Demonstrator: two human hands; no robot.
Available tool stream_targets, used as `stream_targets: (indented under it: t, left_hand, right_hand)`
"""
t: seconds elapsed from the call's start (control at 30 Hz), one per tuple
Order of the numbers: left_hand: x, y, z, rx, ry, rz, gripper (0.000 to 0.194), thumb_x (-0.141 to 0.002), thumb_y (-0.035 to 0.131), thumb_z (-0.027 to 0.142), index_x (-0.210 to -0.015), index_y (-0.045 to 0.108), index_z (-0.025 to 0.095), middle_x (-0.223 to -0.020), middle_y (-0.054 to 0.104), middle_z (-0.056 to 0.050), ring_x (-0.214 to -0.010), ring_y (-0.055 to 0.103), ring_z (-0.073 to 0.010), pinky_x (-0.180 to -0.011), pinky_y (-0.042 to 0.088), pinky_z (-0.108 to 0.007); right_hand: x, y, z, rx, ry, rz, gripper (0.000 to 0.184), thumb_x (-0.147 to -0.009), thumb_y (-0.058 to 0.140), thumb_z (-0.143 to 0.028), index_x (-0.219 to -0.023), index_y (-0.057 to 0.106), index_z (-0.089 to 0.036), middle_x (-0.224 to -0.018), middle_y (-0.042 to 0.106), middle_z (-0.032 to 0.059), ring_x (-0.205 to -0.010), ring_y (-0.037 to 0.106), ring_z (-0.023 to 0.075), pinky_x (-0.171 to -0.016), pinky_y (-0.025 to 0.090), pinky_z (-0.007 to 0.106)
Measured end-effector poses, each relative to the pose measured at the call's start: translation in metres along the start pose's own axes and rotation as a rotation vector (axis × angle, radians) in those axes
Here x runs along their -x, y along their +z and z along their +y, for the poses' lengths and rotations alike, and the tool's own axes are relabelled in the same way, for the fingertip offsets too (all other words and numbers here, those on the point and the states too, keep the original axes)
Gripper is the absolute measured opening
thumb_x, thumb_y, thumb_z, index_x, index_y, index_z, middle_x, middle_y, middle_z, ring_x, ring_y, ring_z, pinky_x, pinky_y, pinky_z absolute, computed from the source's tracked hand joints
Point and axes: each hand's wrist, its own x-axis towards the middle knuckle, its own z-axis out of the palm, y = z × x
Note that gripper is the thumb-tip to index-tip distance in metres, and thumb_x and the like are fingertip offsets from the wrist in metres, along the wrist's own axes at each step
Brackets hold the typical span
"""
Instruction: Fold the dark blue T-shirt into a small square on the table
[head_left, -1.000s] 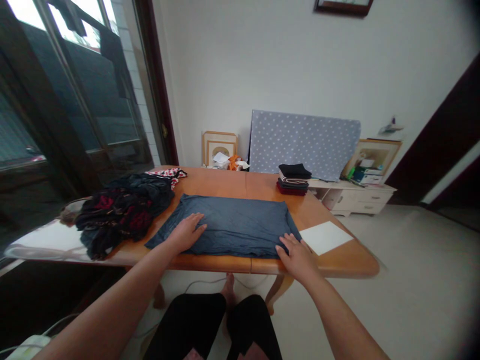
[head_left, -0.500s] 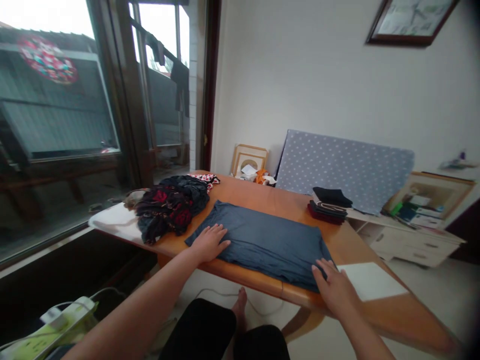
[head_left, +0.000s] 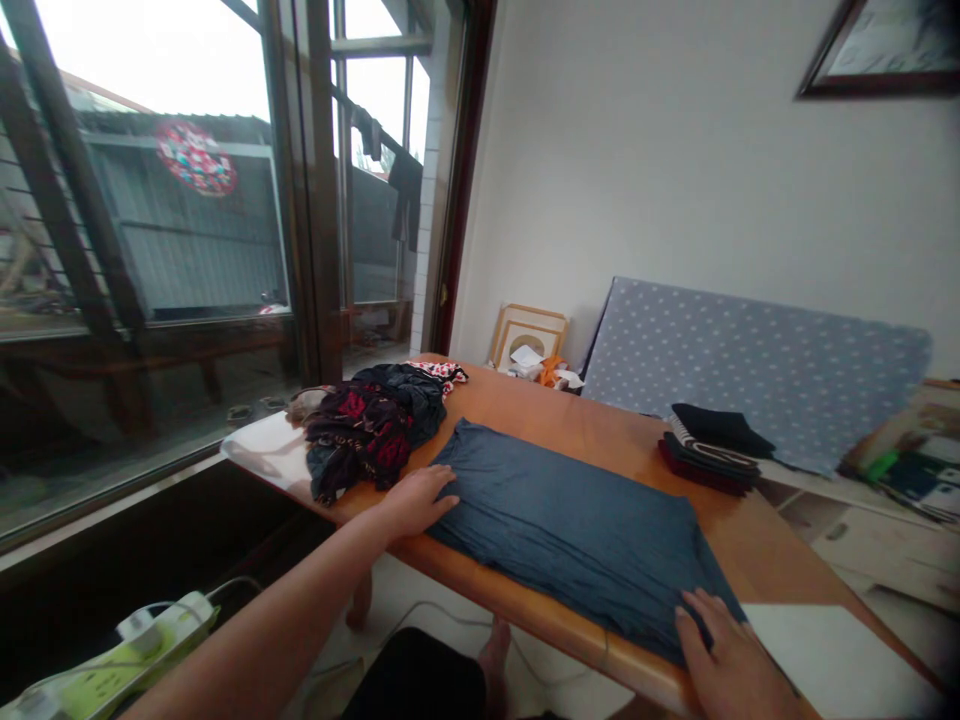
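The left hand (head_left: 420,502), loosely open and gripping nothing, has slid to the near-left corner of a blue-grey garment (head_left: 570,515), flat across the lower centre; the right hand (head_left: 716,645), fingers parted, holds nothing at its near-right corner. The cloth now seems spanned end to end. Beyond, on the wooden table (head_left: 555,398), rumpled clothes (head_left: 367,425) lie centre-left, a folded stack (head_left: 712,450) right. The view has swung left, towards the window (head_left: 296,190).
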Motion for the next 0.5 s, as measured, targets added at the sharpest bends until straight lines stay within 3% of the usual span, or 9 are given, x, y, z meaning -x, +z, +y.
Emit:
stream_targets:
  t: [0.17, 0.37, 0.5]
  left_hand:
    - [0.009, -0.008, 0.002, 0.022, -0.035, 0.148, 0.028, -0.095, 0.047, 0.029, -0.114, 0.063, 0.02, -0.115, 0.067, -0.01, -0.112, 0.06, -0.0238, -0.099, 0.044, -0.037]
    - [0.023, -0.012, 0.021, -0.047, -0.016, 0.065, 0.016, -0.084, 0.056, 0.021, -0.096, 0.067, 0.024, -0.101, 0.064, -0.005, -0.101, 0.057, -0.0236, -0.085, 0.041, -0.036]
    - [0.023, -0.014, 0.034, -0.082, -0.025, 0.096, 0.015, -0.087, 0.054, 0.021, -0.094, 0.067, 0.024, -0.098, 0.063, -0.005, -0.101, 0.055, -0.0237, -0.087, 0.037, -0.037]
  right_hand:
    - [0.002, -0.004, -0.002, 0.018, -0.035, 0.029, 0.059, -0.096, 0.031, -0.049, -0.129, 0.061, -0.01, -0.14, 0.058, 0.0153, -0.136, 0.047, 0.0333, -0.113, 0.036, 0.052]
    - [0.005, -0.009, -0.006, 0.01, -0.024, 0.061, 0.056, -0.096, 0.033, -0.048, -0.128, 0.061, -0.011, -0.138, 0.059, 0.0148, -0.136, 0.047, 0.0324, -0.114, 0.035, 0.05]
    - [0.006, -0.012, -0.01, -0.013, 0.002, 0.052, 0.056, -0.096, 0.034, -0.049, -0.129, 0.061, -0.013, -0.139, 0.058, 0.014, -0.137, 0.046, 0.0313, -0.115, 0.035, 0.049]
